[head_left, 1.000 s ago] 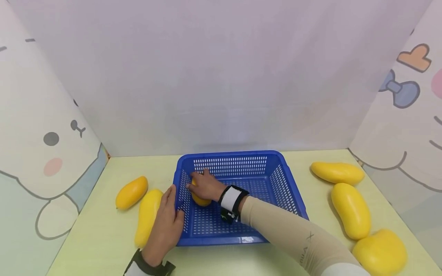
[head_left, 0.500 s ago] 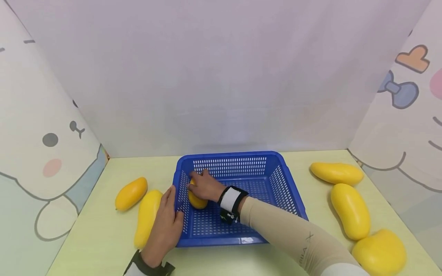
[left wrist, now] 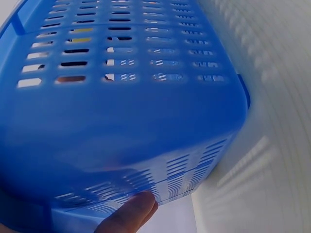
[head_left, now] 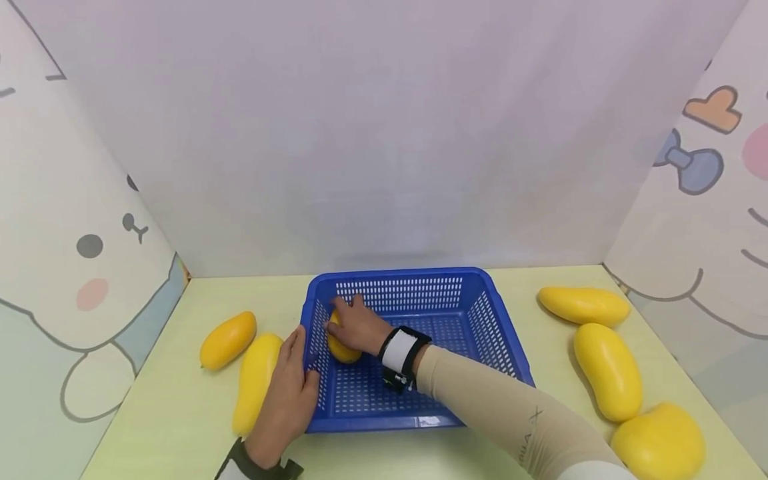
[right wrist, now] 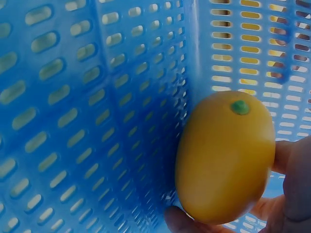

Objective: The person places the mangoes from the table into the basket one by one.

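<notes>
At nine o'clock inside the blue basket (head_left: 396,273), the right hand (head_left: 361,327) has its fingers curled round an orange-yellow mango (head_left: 343,352), a green spot showing at its end. Straight and close together, the left hand's (head_left: 287,395) fingers press the basket's outer wall near eight o'clock. On the tabletop (head_left: 174,417), an orange fruit (head_left: 228,340) and a long yellow fruit (head_left: 257,373) lie toward nine, with three yellow fruits (head_left: 608,372) between two and four.

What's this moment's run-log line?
right grip: holds mango in blue perforated basket | left grip: rests on basket's left rim | left of basket: two mangoes | right of basket: three mangoes
</notes>
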Demonstrator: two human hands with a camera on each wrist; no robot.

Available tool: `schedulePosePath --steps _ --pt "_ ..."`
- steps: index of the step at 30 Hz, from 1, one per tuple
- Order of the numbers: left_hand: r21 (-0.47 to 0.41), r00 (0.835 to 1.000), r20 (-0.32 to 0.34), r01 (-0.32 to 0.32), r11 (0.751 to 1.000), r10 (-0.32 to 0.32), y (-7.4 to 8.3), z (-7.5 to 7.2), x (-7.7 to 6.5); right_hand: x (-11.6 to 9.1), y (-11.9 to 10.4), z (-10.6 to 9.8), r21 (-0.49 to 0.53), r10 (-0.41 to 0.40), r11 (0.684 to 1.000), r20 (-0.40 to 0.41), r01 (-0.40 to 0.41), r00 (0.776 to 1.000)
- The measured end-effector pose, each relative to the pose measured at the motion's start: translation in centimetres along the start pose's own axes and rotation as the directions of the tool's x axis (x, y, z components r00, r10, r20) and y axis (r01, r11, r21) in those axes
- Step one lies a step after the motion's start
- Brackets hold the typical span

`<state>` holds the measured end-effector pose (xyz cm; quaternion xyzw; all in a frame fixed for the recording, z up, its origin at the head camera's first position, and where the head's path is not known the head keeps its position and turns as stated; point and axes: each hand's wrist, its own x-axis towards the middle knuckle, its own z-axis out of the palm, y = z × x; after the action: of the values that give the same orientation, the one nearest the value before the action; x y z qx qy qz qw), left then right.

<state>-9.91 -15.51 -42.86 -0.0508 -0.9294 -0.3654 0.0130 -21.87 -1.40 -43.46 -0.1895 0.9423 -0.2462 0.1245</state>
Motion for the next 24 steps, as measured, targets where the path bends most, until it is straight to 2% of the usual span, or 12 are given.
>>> schedulePosePath --steps 7,15,24 --pt "0.003 1.000 -0.014 -0.015 1.000 0.015 -0.04 0.01 -0.02 -0.09 -0.05 -0.04 -0.116 -0.002 0.993 -0.043 -0.003 0.999" --pt "0.012 0.999 -0.023 -0.028 1.000 0.029 -0.14 0.05 -0.09 -0.21 -0.13 0.06 -0.101 0.013 0.995 -0.028 -0.016 1.000" --pt "0.014 0.999 -0.030 -0.033 0.999 0.034 -0.22 0.01 -0.17 -0.14 -0.18 -0.19 -0.083 -0.019 0.996 -0.023 0.017 1.000"
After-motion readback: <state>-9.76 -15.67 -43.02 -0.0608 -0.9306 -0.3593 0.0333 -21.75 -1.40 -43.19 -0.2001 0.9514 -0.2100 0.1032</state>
